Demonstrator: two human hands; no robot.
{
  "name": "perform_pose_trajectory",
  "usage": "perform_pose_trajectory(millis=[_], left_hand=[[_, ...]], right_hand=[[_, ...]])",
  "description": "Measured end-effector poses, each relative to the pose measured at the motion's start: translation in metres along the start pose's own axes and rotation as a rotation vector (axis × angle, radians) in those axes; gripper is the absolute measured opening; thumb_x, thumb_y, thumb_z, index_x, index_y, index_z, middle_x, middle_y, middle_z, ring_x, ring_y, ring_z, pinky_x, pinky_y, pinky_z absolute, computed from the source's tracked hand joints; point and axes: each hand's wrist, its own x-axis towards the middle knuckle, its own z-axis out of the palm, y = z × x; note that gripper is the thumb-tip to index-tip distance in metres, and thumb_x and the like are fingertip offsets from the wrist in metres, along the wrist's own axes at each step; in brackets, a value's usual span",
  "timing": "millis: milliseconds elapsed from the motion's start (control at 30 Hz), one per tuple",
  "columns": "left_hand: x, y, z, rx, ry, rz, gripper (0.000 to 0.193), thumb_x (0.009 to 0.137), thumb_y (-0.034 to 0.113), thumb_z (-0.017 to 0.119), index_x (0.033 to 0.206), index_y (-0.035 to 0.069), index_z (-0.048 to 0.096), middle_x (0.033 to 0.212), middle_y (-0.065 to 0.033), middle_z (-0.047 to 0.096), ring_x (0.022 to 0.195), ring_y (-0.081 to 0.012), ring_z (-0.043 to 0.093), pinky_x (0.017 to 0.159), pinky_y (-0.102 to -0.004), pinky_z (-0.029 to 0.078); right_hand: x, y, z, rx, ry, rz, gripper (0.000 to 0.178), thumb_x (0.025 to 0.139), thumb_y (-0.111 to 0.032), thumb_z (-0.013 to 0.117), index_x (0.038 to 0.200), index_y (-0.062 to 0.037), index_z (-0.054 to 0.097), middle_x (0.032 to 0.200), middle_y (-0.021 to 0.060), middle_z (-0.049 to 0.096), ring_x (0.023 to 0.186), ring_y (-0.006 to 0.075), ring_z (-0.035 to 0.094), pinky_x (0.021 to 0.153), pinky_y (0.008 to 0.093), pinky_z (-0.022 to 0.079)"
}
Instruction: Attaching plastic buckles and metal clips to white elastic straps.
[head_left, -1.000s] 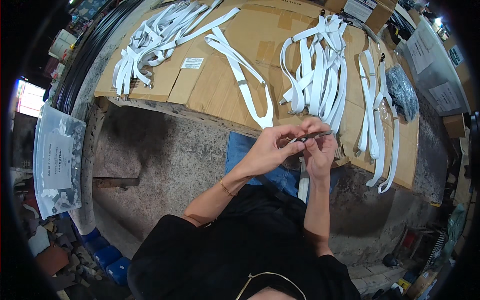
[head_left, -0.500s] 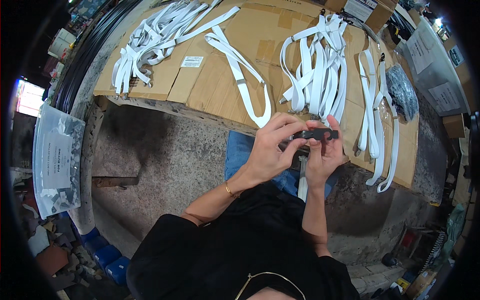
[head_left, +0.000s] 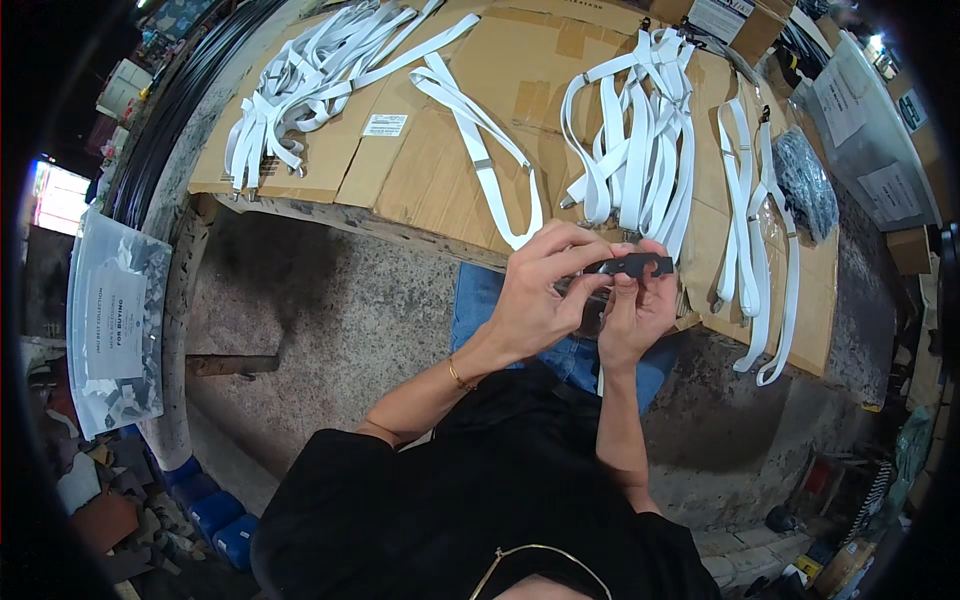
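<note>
Over the table's front edge, my left hand (head_left: 545,285) pinches a small flat black piece (head_left: 640,265) between thumb and fingers. It has a rounded notch near its right end, like a hanger hook. My right hand (head_left: 632,320) holds the same piece, its thumb pressed on it from below and its fingers behind. Part of the piece is covered by my fingers. Just beyond my hands, a white suspender strap (head_left: 487,185) lies looped on the cardboard. To its right is a bundle of white suspenders (head_left: 640,140) with metal clips.
Cardboard (head_left: 400,170) covers the table. A heap of white suspenders (head_left: 310,80) lies far left, and more straps (head_left: 745,220) hang over the edge at right. Beside them sit a plastic-wrapped bundle (head_left: 803,185) and a clear bin (head_left: 865,130). Another clear bin (head_left: 120,320) stands left.
Both hands, with the black piece, have shifted slightly left and up. The white strap below my right hand now shows much less.
</note>
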Motion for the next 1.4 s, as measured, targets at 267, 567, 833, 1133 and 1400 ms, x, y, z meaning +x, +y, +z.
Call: perform_pose_trajectory(millis=[267,567,833,1133,1400], left_hand=[[-0.004,-0.010,-0.009,-0.449,-0.218,-0.452,0.020,0.084,0.009,0.062,0.098,-0.005,0.062,0.086,-0.0044,0.061,0.076,-0.0112,0.055,0.070,-0.0240,0.045],[-0.003,-0.009,-0.008,-0.498,-0.177,-0.501,0.024,0.090,0.011,0.054,0.105,-0.006,0.060,0.082,-0.0038,0.062,0.074,-0.0077,0.055,0.070,-0.0226,0.046],[-0.008,-0.008,-0.001,-0.446,-0.002,-0.466,0.024,0.084,0.002,0.058,0.107,-0.006,0.059,0.090,-0.0080,0.065,0.083,-0.0098,0.059,0.075,-0.0242,0.047],[-0.012,-0.004,-0.003,-0.135,-0.010,-0.184,0.022,0.080,-0.001,0.063,0.101,-0.005,0.061,0.091,-0.0092,0.065,0.082,-0.0118,0.059,0.072,-0.0232,0.046],[0.000,-0.024,-0.013,-0.040,-0.374,-0.283,0.040,0.072,0.002,0.070,0.109,0.002,0.057,0.085,-0.0102,0.064,0.082,-0.0197,0.062,0.073,-0.0298,0.047]], right_hand=[[0.026,-0.001,-0.011,0.095,-0.168,0.082,0.026,0.085,-0.006,0.061,0.107,0.0037,0.052,0.090,0.0065,0.059,0.079,0.0109,0.056,0.071,0.0226,0.048],[0.038,-0.017,-0.013,0.043,-0.380,0.243,0.018,0.084,-0.003,0.061,0.099,0.0033,0.055,0.086,0.0069,0.059,0.071,0.0110,0.056,0.062,0.0238,0.047],[0.034,-0.005,-0.004,0.140,-0.338,0.043,0.014,0.082,0.003,0.061,0.094,0.0012,0.054,0.092,0.0084,0.057,0.085,0.0124,0.054,0.075,0.0227,0.044],[0.028,0.008,-0.005,0.386,-0.365,-0.007,0.015,0.080,0.005,0.061,0.090,-0.0015,0.052,0.091,0.0104,0.055,0.087,0.0172,0.052,0.081,0.0273,0.041],[0.051,-0.019,-0.005,0.358,-0.381,-0.127,0.016,0.081,0.003,0.061,0.092,-0.0030,0.051,0.091,0.0115,0.055,0.089,0.0193,0.052,0.084,0.0303,0.041]])
